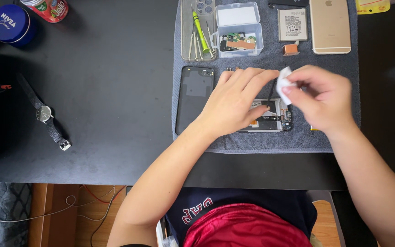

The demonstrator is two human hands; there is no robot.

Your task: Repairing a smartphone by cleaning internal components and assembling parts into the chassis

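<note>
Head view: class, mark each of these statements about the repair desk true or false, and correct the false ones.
1. The left hand rests on the opened phone. True.
2. The right hand holds a screwdriver. False: it pinches a small white wipe; the green screwdriver lies in a clear tray.
3. The gold phone lies on the grey mat. True.
4. The wristwatch lies on the mat. False: it lies on the bare black desk, left of the mat.
5. The black back cover lies right of the opened phone. False: it lies to its left.
</note>
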